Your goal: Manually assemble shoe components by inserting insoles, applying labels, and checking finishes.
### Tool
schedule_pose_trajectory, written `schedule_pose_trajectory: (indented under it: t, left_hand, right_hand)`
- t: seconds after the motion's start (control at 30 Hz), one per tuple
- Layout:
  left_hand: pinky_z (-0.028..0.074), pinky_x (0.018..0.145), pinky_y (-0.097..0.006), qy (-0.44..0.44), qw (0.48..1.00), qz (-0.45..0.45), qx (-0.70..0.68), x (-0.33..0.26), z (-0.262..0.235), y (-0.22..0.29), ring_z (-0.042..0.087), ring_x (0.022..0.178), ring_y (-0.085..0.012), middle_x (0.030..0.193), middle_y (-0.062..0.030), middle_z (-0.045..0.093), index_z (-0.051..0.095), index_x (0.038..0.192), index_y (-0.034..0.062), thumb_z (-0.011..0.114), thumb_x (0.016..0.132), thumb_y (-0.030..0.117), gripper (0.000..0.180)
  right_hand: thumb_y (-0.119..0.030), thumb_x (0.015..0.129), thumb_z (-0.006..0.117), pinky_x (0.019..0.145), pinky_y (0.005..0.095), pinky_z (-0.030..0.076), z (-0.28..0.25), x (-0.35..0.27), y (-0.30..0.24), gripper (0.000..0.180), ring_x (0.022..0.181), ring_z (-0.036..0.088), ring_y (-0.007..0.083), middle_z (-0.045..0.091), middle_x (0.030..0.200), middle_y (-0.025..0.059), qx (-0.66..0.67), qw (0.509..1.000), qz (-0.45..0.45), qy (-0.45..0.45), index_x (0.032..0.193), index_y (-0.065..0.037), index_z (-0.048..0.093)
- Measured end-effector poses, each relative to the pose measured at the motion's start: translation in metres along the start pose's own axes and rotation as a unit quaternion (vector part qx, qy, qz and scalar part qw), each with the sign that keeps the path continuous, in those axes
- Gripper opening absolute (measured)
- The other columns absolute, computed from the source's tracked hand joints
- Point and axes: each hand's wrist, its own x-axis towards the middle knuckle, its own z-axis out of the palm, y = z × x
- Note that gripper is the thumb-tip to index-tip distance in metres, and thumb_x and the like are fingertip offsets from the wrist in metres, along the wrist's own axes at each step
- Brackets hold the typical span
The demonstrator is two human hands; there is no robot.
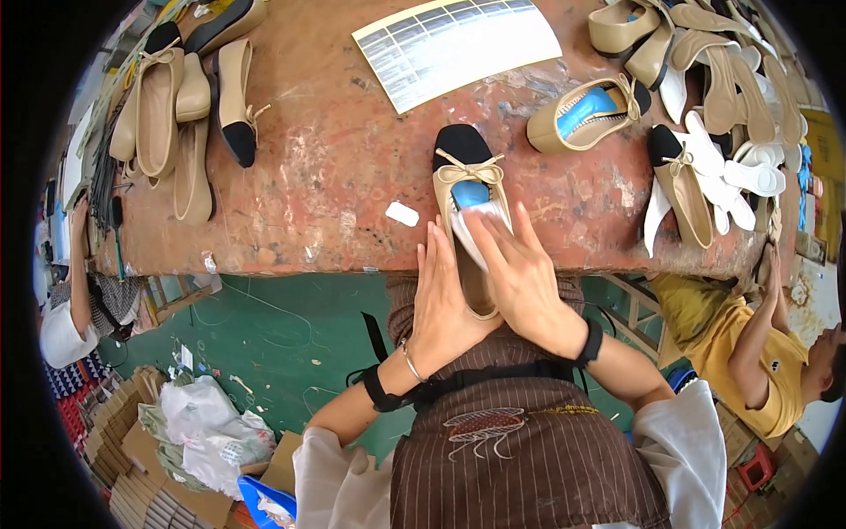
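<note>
Brown striped apron is filling the lower frame; just above it the left hand is lying flat with fingers straight against the side of a beige shoe with a black toe and bow, apparently bracing it so it cannot slide. The right hand, fingers spread and not closed around anything, is pressing a white insole into the shoe's opening over a blue lining. The shoe is resting at the near edge of the worn red-brown table, heel overhanging toward the person, with more shoes piled left and right and a white sticker sheet beyond.
</note>
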Motion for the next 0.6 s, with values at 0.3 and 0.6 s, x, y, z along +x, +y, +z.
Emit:
schedule_pose_trajectory:
  t: [0.3,0.6]
  left_hand:
    - [0.010,0.120,-0.060,-0.027,0.999,-0.030,0.036,0.004,0.001,-0.002,0.022,0.146,-0.0511,0.155,-0.0392,0.017,-0.014,0.150,-0.0130,0.088,0.065,0.042,0.144]
    - [0.007,0.121,-0.058,-0.024,0.998,-0.045,0.039,0.005,-0.007,0.001,0.021,0.147,-0.0475,0.156,-0.0385,0.019,-0.009,0.151,-0.0138,0.088,0.064,0.042,0.142]
  right_hand:
    - [-0.007,0.085,0.052,0.118,0.0606,0.020,0.008,0.005,-0.007,0.061,0.137,0.040,0.0489,0.041,0.144,0.0355,-0.085,0.993,0.004,-0.085,0.141,0.016,0.037]
    - [-0.020,0.093,0.053,0.116,0.0648,0.022,0.030,0.033,-0.006,0.056,0.131,0.047,0.0500,0.051,0.135,0.0364,-0.116,0.993,-0.002,-0.017,0.137,0.013,0.046]
